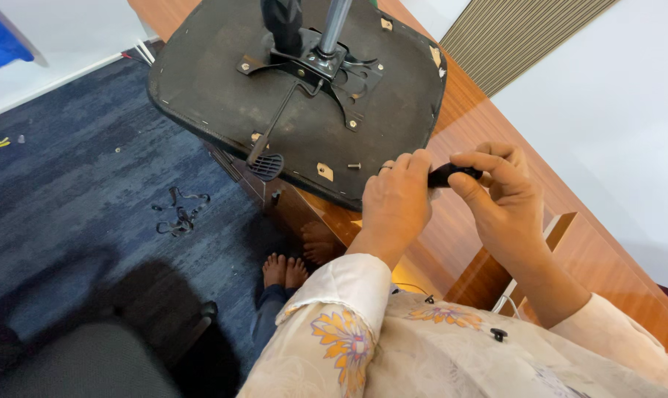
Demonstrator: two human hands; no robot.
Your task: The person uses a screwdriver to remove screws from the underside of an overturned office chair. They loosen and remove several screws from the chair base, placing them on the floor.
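Both my hands hold a small black oblong part (452,175) above the wooden desk (496,125). My left hand (395,203) grips its left end with the fingers curled. My right hand (502,197) pinches its right end between thumb and fingers. Just beyond my hands an upturned black office chair seat (216,81) lies on the desk, its underside facing up. A metal mechanism plate (315,66), a gas-lift column (332,26) and a lever with a paddle handle (266,163) are on the seat. A small screw (354,166) sits near the seat's near edge.
Blue carpet (69,191) covers the floor at left, with a black tangle of straps (178,215) on it. My bare feet (285,271) show below the desk edge. A dark chair (91,346) stands at lower left. A ribbed wall panel (525,29) rises at upper right.
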